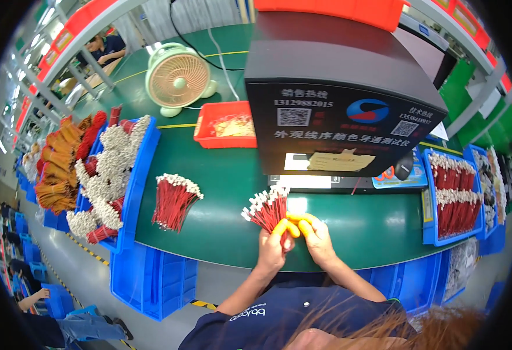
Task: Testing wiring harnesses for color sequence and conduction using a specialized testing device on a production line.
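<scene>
My left hand (274, 246), with yellow covers on its fingertips, is closed around a fanned bundle of red wires (270, 217) with white connectors on their upper ends. My right hand (317, 238), its fingertips covered in yellow too, meets the left fingers at the bundle's right side. Its fingers are bent together, and what they pinch is hidden. To the left, a second bundle of red wires (174, 204) with white connectors lies on the green table (221, 233). Just beyond my hands is the lit slot (302, 182) of a black box-shaped tester (337, 87).
Blue bins of bundled wires stand left (145, 157) and right (428, 198). A red tray (209, 142) with small pieces and a green fan (178, 81) are behind. A black mouse (404, 168) sits beside the tester. Other people work farther off at left.
</scene>
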{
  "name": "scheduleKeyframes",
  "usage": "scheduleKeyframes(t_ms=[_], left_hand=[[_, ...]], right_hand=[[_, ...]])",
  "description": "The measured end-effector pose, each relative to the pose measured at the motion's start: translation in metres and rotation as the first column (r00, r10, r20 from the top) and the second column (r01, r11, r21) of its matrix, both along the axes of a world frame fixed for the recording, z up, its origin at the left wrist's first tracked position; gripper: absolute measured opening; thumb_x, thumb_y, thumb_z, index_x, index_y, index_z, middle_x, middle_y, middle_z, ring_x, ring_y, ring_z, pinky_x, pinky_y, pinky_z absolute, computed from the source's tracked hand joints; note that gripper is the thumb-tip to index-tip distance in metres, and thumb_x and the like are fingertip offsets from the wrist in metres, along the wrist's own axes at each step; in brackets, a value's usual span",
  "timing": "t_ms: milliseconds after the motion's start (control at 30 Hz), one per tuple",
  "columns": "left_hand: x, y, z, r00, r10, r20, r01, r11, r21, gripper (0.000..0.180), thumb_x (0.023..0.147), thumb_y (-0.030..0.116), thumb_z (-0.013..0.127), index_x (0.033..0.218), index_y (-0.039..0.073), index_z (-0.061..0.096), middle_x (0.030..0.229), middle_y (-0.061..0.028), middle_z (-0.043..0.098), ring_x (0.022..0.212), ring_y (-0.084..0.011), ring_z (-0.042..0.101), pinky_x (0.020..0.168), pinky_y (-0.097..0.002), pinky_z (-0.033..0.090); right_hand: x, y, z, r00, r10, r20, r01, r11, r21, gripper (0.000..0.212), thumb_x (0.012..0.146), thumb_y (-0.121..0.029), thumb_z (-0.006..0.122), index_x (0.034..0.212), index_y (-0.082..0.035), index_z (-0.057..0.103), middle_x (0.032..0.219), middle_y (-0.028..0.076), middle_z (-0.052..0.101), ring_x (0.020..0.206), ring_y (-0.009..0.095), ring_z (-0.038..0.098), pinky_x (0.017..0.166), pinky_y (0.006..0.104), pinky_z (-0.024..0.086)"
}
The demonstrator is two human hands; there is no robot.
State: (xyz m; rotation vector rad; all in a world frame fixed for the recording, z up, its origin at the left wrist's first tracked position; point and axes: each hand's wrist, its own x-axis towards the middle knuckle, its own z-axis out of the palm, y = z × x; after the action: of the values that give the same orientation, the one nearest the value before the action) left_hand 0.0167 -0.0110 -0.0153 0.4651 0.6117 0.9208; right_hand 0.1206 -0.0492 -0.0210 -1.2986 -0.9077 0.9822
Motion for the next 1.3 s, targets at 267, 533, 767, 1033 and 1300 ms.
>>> scheduleKeyframes(t_ms=[267,533,767,1033,1300], left_hand=[[0.006,0.000,-0.008,0.978,-0.090,-0.188,0.093,0.996,0.011,0.013,0.080,0.007,0.054,0.092,0.003,0.051,0.063,-0.0038,0.051,0.046,-0.0106,0.048,0.040,-0.0222,0.040],[0.005,0.004,-0.004,0.976,-0.065,-0.209,0.042,0.993,-0.111,0.019,0.080,0.009,0.054,0.097,0.002,0.049,0.078,-0.0095,0.058,0.050,-0.0126,0.052,0.039,-0.0220,0.041],[-0.013,0.019,-0.004,0.978,-0.065,-0.197,0.047,0.995,-0.092,0.006,0.079,0.005,0.053,0.083,0.000,0.055,0.065,-0.0057,0.055,0.045,-0.0078,0.045,0.037,-0.0192,0.034],[-0.011,0.020,-0.002,0.982,-0.186,-0.033,0.174,0.957,-0.233,0.021,0.077,0.002,0.055,0.096,0.006,0.047,0.079,-0.0060,0.052,0.062,-0.0151,0.051,0.046,-0.0249,0.042],[-0.012,0.018,-0.006,0.975,-0.220,0.036,0.222,0.952,-0.210,0.019,0.083,0.011,0.050,0.100,0.003,0.050,0.078,-0.0076,0.057,0.056,-0.0140,0.053,0.042,-0.0232,0.042]], right_hand=[[0.011,0.016,0.023,0.998,0.047,0.052,-0.044,0.997,-0.068,0.017,0.082,-0.011,0.051,0.089,0.005,0.054,0.072,0.007,0.055,0.052,0.009,0.052,0.048,0.0219,0.043],[0.032,0.022,0.027,0.954,-0.043,-0.296,-0.032,0.969,-0.244,0.018,0.083,-0.015,0.049,0.082,0.002,0.052,0.072,0.009,0.055,0.040,0.008,0.045,0.036,0.0201,0.038],[0.050,0.034,0.016,0.886,-0.043,-0.462,-0.105,0.951,-0.290,0.019,0.081,-0.017,0.051,0.078,0.001,0.054,0.063,0.009,0.056,0.035,0.009,0.043,0.030,0.0200,0.034],[0.045,0.038,0.010,0.836,-0.139,-0.531,-0.008,0.964,-0.265,0.018,0.080,-0.018,0.053,0.076,0.000,0.055,0.060,0.009,0.056,0.033,0.007,0.041,0.029,0.0192,0.032],[0.029,0.027,0.022,0.949,0.259,0.180,-0.217,0.950,-0.223,0.017,0.080,-0.015,0.054,0.089,-0.001,0.056,0.073,0.001,0.054,0.056,0.004,0.044,0.050,0.0195,0.037]])
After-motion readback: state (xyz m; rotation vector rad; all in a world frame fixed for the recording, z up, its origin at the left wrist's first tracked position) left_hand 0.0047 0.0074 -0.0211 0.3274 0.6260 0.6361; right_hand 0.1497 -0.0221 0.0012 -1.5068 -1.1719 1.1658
